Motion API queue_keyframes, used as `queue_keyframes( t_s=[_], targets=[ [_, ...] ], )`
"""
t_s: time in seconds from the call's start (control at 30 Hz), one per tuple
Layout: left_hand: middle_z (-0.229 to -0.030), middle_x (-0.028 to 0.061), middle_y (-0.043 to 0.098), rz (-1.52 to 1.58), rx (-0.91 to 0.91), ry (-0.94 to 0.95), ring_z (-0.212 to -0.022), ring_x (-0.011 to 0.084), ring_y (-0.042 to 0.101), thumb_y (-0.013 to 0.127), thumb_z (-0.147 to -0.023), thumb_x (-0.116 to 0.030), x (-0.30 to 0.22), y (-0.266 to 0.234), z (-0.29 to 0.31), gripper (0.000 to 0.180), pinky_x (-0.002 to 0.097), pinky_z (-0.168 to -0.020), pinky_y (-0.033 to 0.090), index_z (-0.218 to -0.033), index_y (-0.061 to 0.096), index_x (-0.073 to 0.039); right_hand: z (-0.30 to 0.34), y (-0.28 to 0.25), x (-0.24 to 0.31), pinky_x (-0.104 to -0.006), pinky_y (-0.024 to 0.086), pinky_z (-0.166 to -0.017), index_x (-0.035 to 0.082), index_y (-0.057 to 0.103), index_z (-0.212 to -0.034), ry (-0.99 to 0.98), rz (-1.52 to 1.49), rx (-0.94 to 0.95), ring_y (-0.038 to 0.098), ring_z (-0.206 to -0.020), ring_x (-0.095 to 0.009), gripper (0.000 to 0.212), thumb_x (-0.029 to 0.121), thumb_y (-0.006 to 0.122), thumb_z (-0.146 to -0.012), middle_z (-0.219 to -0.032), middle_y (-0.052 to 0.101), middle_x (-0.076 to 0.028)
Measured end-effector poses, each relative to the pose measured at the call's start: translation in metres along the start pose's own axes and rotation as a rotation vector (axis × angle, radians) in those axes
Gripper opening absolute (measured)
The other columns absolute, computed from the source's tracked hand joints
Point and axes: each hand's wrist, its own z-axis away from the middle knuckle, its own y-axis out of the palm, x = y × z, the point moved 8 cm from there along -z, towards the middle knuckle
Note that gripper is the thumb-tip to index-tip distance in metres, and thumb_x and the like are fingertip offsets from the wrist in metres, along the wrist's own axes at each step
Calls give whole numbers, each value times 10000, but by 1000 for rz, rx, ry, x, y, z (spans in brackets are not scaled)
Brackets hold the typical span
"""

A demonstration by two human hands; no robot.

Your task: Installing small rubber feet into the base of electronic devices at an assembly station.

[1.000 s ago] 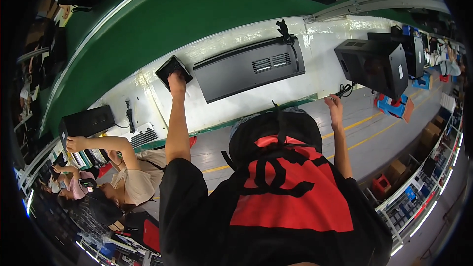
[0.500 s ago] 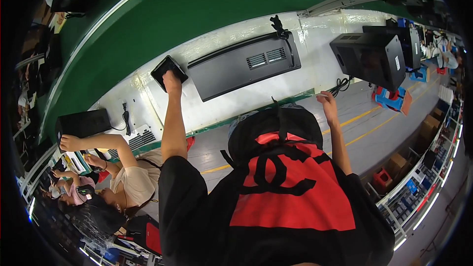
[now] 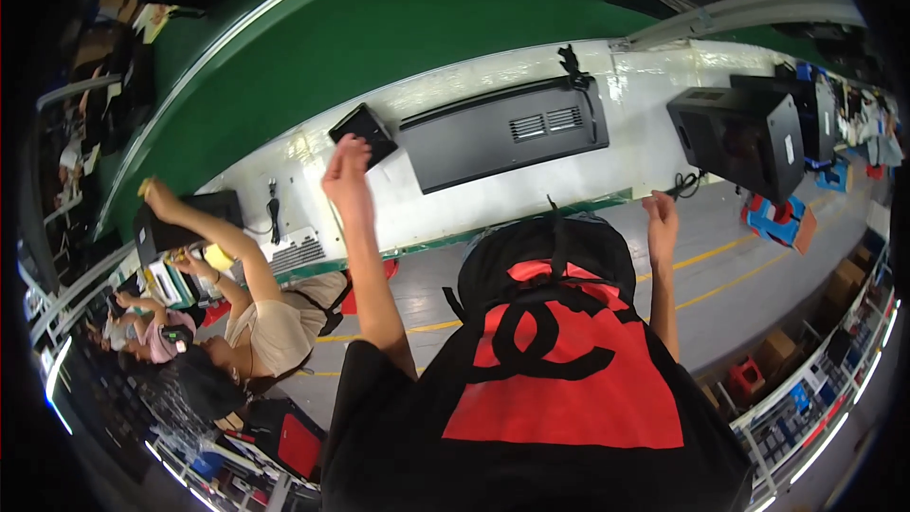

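My left hand (image 3: 348, 173) is raised just in front of a small black tray (image 3: 373, 144), its fingers drawn together. Whatever may be between the fingertips is too small to make out. To the right of that tray a long dark grey casing (image 3: 474, 154) lies on the white bench. Two slatted vents (image 3: 546, 123) are set in its top, and a bundled black cord (image 3: 574, 68) rests at its far edge. My right hand (image 3: 662, 216) hovers by the bench's near edge, right of the casing. Its thumb and fingers are pinched, and anything in them is hidden.
Further right on the white bench (image 3: 638, 137) stands a black box-shaped unit (image 3: 749, 137) with a coiled cable (image 3: 684, 186). At the left, a co-worker (image 3: 280, 337) reaches over another black unit (image 3: 213, 206). A green surface (image 3: 417, 19) runs behind, with a metal rail (image 3: 749, 9) above.
My left hand has come up out of the small black tray towards me. My right hand stays near the bench edge, turned more upright. The co-worker's arm has reached farther out.
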Motion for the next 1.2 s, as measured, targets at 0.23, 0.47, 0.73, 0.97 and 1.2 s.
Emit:
queue_keyframes(
  t_s=[0.23, 0.47, 0.73, 0.97, 1.2],
  targets=[
    [-872, 107, 616, 515, 550, -226, -858, 171, 584, 616, -841, 19, -67, 142, 165, 153, 301, -820, 477, -990, 624, 50, 143, 113, 307, -314, 468, -803, -13, 612, -981, -760, -142, 507, 607, -878, -218, 147, -1, 600, -836, -916, 643, -118],
    [-899, 151, 646, 370, 664, -154, -746, 175, 642, 631, -823, 104, -86, 171, 202, 161, 258, -638, 540, -983, 627, 87, 170, 109, 358, -302, 489, -657, -36, 656, -914, -1160, -200, 443, 604, -739, -224, 222, -89, 694, -701, -860, 622, -122],
    [-905, 150, 655, 200, 655, -19, -782, 178, 656, 652, -824, 89, -89, 187, 214, 161, 264, -689, 553, -984, 635, 92, 165, 86, 347, -308, 465, -604, -38, 650, -858, -1273, -118, 328, 585, -705, -231, 190, -103, 699, -685, -835, 605, -114],
    [-882, 128, 664, 152, 682, -211, -773, 163, 652, 643, -837, 74, -57, 199, 223, 154, 256, -712, 545, -990, 635, 91, 150, 74, 325, -307, 458, -590, -46, 633, -875, -1226, -104, 342, 578, -690, -232, 209, -104, 704, -688, -821, 596, -113],
    [-867, 109, 673, 103, 668, -309, -775, 149, 652, 646, -847, 45, -7, 199, 220, 163, 251, -724, 537, -1006, 641, 79, 118, 68, 285, -287, 474, -620, -14, 611, -838, -1042, 7, 273, 583, -684, -210, 168, -101, 676, -709, -803, 596, -98]
  ],
)
